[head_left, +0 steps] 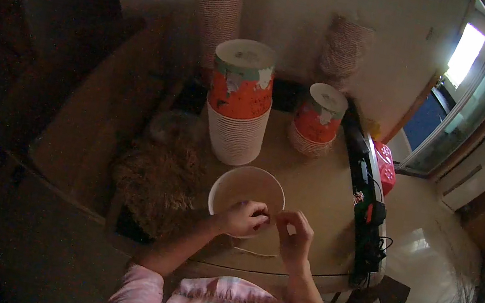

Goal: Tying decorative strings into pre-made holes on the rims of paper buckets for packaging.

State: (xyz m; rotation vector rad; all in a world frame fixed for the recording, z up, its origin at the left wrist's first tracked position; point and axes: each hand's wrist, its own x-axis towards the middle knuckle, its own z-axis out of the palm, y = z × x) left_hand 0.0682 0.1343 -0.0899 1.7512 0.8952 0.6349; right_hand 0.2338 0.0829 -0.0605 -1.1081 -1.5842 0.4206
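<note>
An open white paper tub (240, 183) stands near the front of the table. My left hand (246, 218) is closed over the tub's near rim, its fingers curled. Just right of the rim, my right hand (296, 231) is pinched, thumb against fingertips. The hands are a short gap apart; anything between their fingers is too small or too dark to make out. A thin pale strip (255, 253) runs along the table below the tub. Behind it rises a tall stack of tubs (235, 134), the top one upside down with an orange and green print.
A shorter stack of similar tubs (317, 122) is at the back right. Wrapped stacks (216, 27) stand by the wall. Brown shaggy material (158, 182) lies at the left. Cables and small black devices (371, 251) line the right edge; a red plastic stool (384, 167) is beyond.
</note>
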